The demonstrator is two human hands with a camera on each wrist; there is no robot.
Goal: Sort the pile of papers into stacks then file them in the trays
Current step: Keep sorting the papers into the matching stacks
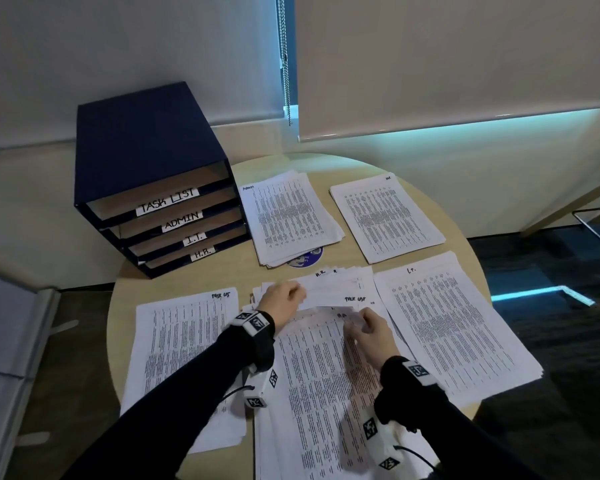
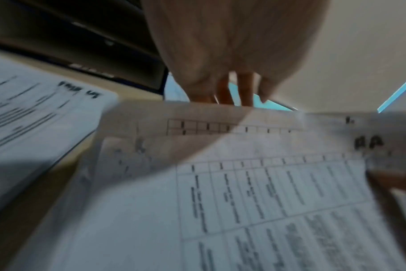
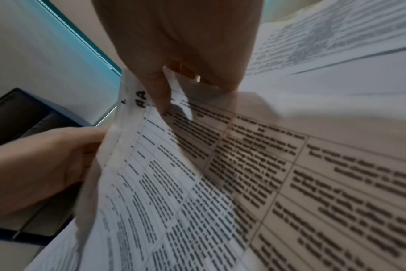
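— What are the fingers [image 3: 160,95] of the right hand [image 1: 371,336] doing?
— They pinch the top corner of a sheet [image 3: 179,183] marked "AA", lifting it off the unsorted pile [image 1: 312,393] at the lower centre of the head view.
— And the left hand [image 1: 281,303]?
— Its curled fingers [image 2: 223,91] hold the far edge of that same pile, left of the right hand.
— Where are the sorted papers?
— Four stacks lie on the round bench [image 1: 229,271]: a task list stack [image 1: 184,351] at lower left, an I.T. stack [image 1: 454,327] at right, an admin stack [image 1: 288,216] and another stack [image 1: 385,216] further up.
— The trays?
— The navy tray unit [image 1: 153,174], labelled TASK LIST, ADMIN, I.T., H.R., stands at upper left.
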